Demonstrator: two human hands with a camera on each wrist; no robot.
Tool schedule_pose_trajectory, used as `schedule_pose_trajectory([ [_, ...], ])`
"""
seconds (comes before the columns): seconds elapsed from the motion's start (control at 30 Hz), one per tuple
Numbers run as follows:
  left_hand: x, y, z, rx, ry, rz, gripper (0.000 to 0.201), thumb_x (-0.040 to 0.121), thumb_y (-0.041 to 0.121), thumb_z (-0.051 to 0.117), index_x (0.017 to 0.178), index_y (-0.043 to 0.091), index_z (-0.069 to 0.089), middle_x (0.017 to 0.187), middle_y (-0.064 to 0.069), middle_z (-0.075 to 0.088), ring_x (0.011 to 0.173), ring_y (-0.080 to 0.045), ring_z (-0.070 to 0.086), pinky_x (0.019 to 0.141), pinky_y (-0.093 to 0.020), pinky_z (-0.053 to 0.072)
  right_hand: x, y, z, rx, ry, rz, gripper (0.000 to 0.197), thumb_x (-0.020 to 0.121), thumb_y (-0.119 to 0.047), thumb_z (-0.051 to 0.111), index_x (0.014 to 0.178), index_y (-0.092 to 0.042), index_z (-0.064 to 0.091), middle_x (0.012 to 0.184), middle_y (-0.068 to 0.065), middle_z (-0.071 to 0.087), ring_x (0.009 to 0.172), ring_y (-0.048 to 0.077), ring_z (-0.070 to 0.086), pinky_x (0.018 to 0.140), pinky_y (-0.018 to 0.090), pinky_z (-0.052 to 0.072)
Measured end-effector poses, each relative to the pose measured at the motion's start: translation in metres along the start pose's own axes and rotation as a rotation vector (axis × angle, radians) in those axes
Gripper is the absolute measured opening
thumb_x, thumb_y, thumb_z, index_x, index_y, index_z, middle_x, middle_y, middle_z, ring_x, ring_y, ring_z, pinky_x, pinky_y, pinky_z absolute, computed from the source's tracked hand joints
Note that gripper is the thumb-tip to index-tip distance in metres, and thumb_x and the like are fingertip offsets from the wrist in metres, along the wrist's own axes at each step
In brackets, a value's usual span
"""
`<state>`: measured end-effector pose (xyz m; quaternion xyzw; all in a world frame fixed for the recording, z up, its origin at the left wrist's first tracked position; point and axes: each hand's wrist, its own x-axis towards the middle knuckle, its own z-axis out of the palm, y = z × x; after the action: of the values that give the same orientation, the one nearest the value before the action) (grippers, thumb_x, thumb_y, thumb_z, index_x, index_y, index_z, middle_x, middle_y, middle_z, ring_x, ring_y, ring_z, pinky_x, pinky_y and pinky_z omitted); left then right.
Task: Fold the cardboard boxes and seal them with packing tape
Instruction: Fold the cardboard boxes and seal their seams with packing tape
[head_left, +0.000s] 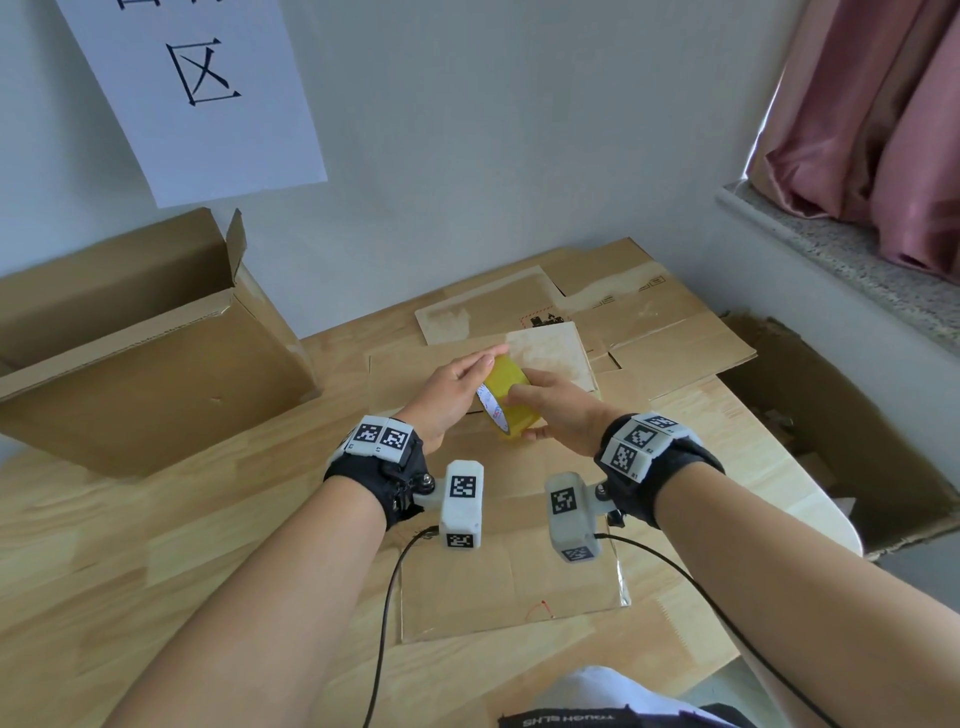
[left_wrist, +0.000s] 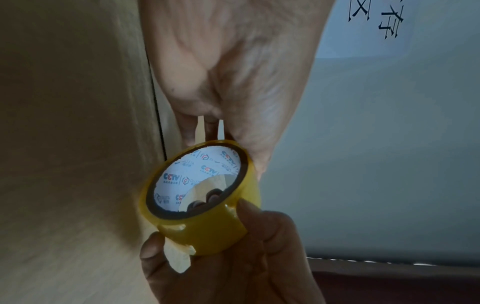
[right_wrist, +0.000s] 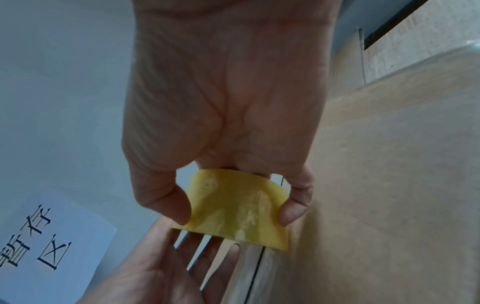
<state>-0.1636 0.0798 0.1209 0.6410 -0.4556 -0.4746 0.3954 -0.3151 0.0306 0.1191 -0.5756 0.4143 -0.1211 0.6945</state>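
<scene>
White paper sign (head_left: 197, 93) on the wall (black characters), pink curtain (head_left: 872, 130), speckled windowsill (head_left: 831, 249), wooden table (head_left: 104, 561)

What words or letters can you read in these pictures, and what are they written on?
"CCTV": printed over and over on the white inner core of the yellow tape roll; the smaller print beside it is too blurred to read.
"暂存区": on the white paper sign on the wall.
"TOUGH": mirrored, on the dark clothing; the word after it is unclear.
Printed marks on the flattened cardboard: too small to read.
</scene>
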Motion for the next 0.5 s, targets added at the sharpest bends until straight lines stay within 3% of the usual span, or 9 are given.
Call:
schedule_pose_trajectory([
  [0.13, -0.0003, -0.0006, 0.0008, -0.013, 0.003, 0.005, 0.026, 0.100, 0.039, 0.041, 0.117, 0.048, 0.059, 0.136, 0.016, 0.052, 0.130, -0.004, 0.042, 0.114, -0.032, 0.030, -0.0017, -0.0011, 0.0019, 0.004, 0.003, 0.011, 0.019, 0.085, -0.013, 0.049, 0.102, -0.015, 0.057, 0.096, 0.010, 0.057, 0.081, 0.022, 0.053, 0.068, 0.031, 0.040],
  [0.23, 0.0002, 0.0005, 0.0009, -0.017, 0.008, 0.001, 0.026, 0.101, 0.039, 0.041, 0.117, 0.047, 0.060, 0.136, 0.015, 0.052, 0.130, -0.004, 0.042, 0.113, -0.032, 0.030, -0.0019, -0.0014, 0.0017, 0.019, -0.015, 0.017, 0.042, 0.066, -0.018, 0.052, 0.107, -0.013, 0.057, 0.097, 0.011, 0.058, 0.083, 0.021, 0.054, 0.069, 0.031, 0.040],
  [0.27, 0.0005, 0.0009, 0.0008, -0.016, 0.013, 0.000, 0.026, 0.101, 0.039, 0.041, 0.115, 0.048, 0.060, 0.136, 0.014, 0.053, 0.130, -0.005, 0.042, 0.113, -0.032, 0.031, -0.0010, -0.0009, 0.0011, 0.030, -0.027, 0.014, 0.042, 0.067, -0.019, 0.054, 0.108, -0.013, 0.057, 0.097, 0.010, 0.059, 0.083, 0.021, 0.054, 0.070, 0.031, 0.041],
  [0.37, 0.0013, 0.0016, 0.0005, -0.014, 0.030, -0.003, 0.025, 0.101, 0.039, 0.041, 0.113, 0.048, 0.061, 0.133, 0.015, 0.055, 0.129, -0.007, 0.043, 0.112, -0.031, 0.032, 0.0000, 0.0006, -0.0018, 0.042, -0.027, -0.001, 0.024, 0.088, -0.027, 0.062, 0.110, -0.018, 0.061, 0.099, 0.006, 0.062, 0.085, 0.018, 0.058, 0.073, 0.030, 0.043],
  [0.5, 0.0010, 0.0009, 0.0001, -0.017, 0.032, -0.012, 0.025, 0.101, 0.039, 0.040, 0.109, 0.050, 0.061, 0.132, 0.016, 0.055, 0.129, -0.006, 0.043, 0.112, -0.032, 0.032, 0.0010, 0.0039, -0.0046, 0.033, -0.039, -0.021, 0.018, 0.091, -0.028, 0.060, 0.108, -0.021, 0.063, 0.100, 0.006, 0.063, 0.085, 0.018, 0.059, 0.071, 0.029, 0.045],
])
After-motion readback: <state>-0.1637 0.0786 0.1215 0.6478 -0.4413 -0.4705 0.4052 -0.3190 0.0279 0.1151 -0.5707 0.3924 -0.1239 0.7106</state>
